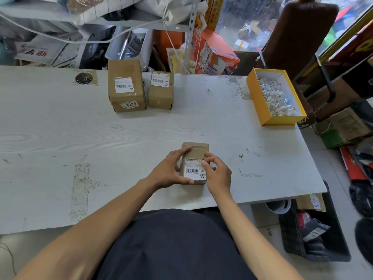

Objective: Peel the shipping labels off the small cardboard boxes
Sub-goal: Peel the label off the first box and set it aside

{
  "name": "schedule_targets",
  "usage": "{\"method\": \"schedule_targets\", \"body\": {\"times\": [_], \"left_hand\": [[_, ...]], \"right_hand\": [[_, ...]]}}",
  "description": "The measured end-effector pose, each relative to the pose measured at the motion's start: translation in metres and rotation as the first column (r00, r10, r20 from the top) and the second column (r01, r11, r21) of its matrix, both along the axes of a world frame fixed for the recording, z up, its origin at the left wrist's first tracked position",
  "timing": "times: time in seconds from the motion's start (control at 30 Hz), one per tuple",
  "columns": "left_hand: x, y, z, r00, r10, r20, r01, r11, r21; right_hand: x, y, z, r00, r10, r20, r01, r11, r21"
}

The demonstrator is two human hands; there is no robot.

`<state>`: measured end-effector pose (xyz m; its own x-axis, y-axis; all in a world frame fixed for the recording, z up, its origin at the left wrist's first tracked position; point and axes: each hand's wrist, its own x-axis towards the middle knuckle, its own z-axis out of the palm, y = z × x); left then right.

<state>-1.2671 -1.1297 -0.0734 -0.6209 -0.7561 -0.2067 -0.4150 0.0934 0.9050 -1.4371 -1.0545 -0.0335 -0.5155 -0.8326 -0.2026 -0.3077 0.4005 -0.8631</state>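
Observation:
A small cardboard box (195, 150) lies near the table's front edge with a white shipping label (194, 171) on its top face. My left hand (169, 172) grips the box's left side, thumb at the near corner. My right hand (217, 173) rests on the right side, thumb and forefinger pinching at the label's upper right corner. Two more cardboard boxes stand at the back: a larger one (126, 85) with a white label and a "0275" sticker, and a smaller one (161, 97) with a white label on top.
A yellow open box (262, 102) holding several crumpled peeled labels sits at the table's right end. The white table (101, 138) ends on the right near a dark chair (298, 37). Cluttered shelves and bags stand behind the table.

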Motion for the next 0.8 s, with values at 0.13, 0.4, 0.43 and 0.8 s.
{"method": "schedule_targets", "body": {"times": [0.13, 0.4, 0.43, 0.8], "left_hand": [[0.0001, 0.0000, -0.0006, 1.000, -0.001, 0.000, 0.001, 1.000, 0.002], [-0.0002, -0.0004, -0.0007, 1.000, 0.005, -0.010, -0.005, 1.000, -0.001], [-0.0002, -0.0004, -0.0008, 1.000, 0.005, -0.011, -0.005, 1.000, -0.002], [-0.0002, -0.0009, -0.0016, 1.000, 0.005, -0.009, -0.004, 1.000, 0.006]], "right_hand": [[-0.0005, -0.0002, -0.0003, 1.000, -0.004, 0.001, 0.004, 1.000, 0.002], [-0.0003, -0.0002, 0.0006, 1.000, -0.016, 0.015, 0.016, 1.000, 0.016], [-0.0005, 0.0000, 0.0008, 1.000, -0.016, 0.018, 0.015, 1.000, 0.016], [-0.0007, -0.0004, 0.0019, 1.000, -0.011, 0.028, 0.010, 1.000, 0.018]]}}
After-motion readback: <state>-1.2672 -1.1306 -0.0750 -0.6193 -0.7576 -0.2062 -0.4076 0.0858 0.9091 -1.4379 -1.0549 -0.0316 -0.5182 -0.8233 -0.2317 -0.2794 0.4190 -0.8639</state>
